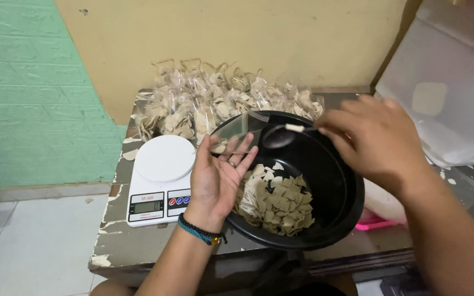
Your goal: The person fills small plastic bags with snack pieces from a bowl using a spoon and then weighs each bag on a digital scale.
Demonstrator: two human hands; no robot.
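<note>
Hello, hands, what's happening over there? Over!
Left hand holds a clear bag open. Right hand pinches one chip at its mouth. Black bowl below; nothing blocking.

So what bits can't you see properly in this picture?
- Right hand: fingertips turned away, so its grip on the spoon is hidden.
- Clear bag in left hand: contents too see-through to tell.
- Pink thing: mostly behind the black bowl.
- Scale: display too small.

A pale yellow wall (237, 38) runs along the far side, and to the left it meets a green-painted wall (23, 93) with faint block lines. Near left, white floor tiles (39, 246) catch soft light, while the worn grey table (133, 246) shows chipped, peeling edges; far right there's possibly a translucent plastic sheet (451, 82).
</note>
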